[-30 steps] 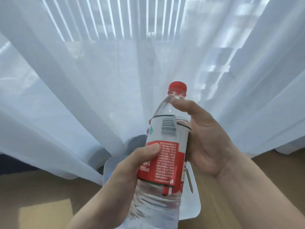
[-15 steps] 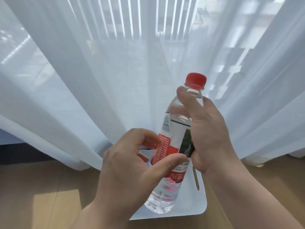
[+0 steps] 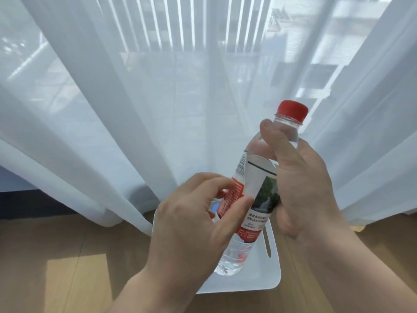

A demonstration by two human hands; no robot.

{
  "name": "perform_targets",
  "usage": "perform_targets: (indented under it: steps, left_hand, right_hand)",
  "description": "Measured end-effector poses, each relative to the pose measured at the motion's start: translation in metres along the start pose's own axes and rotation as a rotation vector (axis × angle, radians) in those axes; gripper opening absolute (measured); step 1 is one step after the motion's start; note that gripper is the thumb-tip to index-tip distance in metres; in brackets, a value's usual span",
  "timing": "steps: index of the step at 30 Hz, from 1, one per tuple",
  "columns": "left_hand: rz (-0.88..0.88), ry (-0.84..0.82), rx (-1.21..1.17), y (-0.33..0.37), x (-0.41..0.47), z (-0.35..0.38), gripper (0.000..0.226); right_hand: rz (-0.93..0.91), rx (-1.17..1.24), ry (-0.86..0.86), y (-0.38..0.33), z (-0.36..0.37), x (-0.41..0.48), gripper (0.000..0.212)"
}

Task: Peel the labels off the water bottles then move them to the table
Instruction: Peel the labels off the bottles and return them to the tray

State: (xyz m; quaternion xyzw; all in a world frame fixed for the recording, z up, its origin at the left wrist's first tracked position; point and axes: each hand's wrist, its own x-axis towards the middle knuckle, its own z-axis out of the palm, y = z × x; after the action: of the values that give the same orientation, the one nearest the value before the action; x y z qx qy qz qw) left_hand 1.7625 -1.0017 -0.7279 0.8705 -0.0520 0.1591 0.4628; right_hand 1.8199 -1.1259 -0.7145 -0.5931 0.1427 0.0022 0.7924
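Note:
A clear water bottle [image 3: 234, 256] with a red cap [image 3: 292, 108] is held tilted above a white bin. My right hand [image 3: 302, 184] wraps its upper body and neck, thumb near the shoulder. The red and white label [image 3: 255, 199] has a seam edge lifted from the plastic. My left hand [image 3: 191, 227] pinches that label edge between thumb and forefinger at the bottle's left side. My hands hide much of the label.
A white plastic bin [image 3: 266, 281] with a slotted handle sits on the wooden floor [image 3: 56, 267] below the bottle; something blue [image 3: 214, 206] shows inside it. Sheer white curtains [image 3: 135, 98] hang just behind, touching the floor.
The bottle rose and turned, showing the label's seam. My left hand left the lower body and came up to pinch the label edge. The view tilted down, showing more of the bin.

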Motion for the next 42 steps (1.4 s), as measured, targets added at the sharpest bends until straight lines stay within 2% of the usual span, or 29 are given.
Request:
perform_targets:
  steps: [4,8,10,12,16,18,21,23,25,26,29,32,35,38,42]
  left_hand:
    - [-0.004,0.034,-0.012,0.002,-0.002,-0.003,0.020]
    - [0.011,0.056,0.139,0.001,-0.001,-0.002,0.019]
    - [-0.061,0.051,0.148,0.004,0.000,-0.003,0.021]
    - [-0.212,0.051,0.044,0.009,0.006,-0.007,0.027]
    - [-0.385,0.214,-0.122,-0.004,0.027,-0.024,0.020]
    - [-0.451,0.194,-0.175,-0.013,0.035,-0.030,0.021]
    - [-0.513,0.174,-0.304,-0.017,0.036,-0.034,0.016]
    - [-0.487,0.267,-0.437,-0.015,0.036,-0.038,0.015]
    - [-0.383,0.317,-0.448,-0.009,0.035,-0.043,0.012]
    - [-0.332,0.274,-0.440,-0.004,0.033,-0.042,0.010]
    - [-0.222,-0.007,-0.356,0.009,0.023,-0.034,0.006]
    - [-0.076,-0.067,-0.139,0.008,0.018,-0.030,0.013]
    - [-0.154,-0.055,-0.107,0.008,0.023,-0.033,0.028]
    - [-0.297,-0.047,-0.290,0.003,0.030,-0.034,0.002]
    - [-0.426,0.070,-0.434,-0.004,0.036,-0.037,0.015]
  right_hand:
    - [-0.019,0.025,-0.036,0.000,0.003,-0.004,0.035]
    - [-0.082,-0.120,-0.028,0.004,0.005,-0.005,0.042]
    - [-0.085,-0.134,-0.036,0.004,0.004,-0.004,0.042]
    - [-0.077,-0.136,-0.044,0.001,0.004,-0.003,0.040]
    - [-0.057,-0.042,-0.078,-0.007,-0.002,-0.002,0.019]
    - [-0.046,-0.033,-0.128,-0.011,-0.004,-0.003,0.024]
    - [-0.054,-0.077,-0.173,-0.011,-0.004,-0.004,0.021]
    - [-0.080,-0.141,-0.148,-0.009,-0.004,-0.004,0.021]
    - [-0.095,-0.175,-0.129,-0.007,-0.003,-0.004,0.021]
    - [-0.094,-0.186,-0.136,-0.007,-0.002,-0.005,0.022]
    - [-0.088,-0.198,-0.185,-0.005,0.003,-0.008,0.024]
    - [-0.093,-0.212,-0.199,-0.004,0.005,-0.010,0.025]
    - [-0.114,-0.211,-0.214,-0.004,0.006,-0.010,0.022]
    - [-0.126,-0.187,-0.243,-0.006,0.007,-0.011,0.025]
    - [-0.124,-0.147,-0.340,-0.013,0.003,-0.009,0.023]
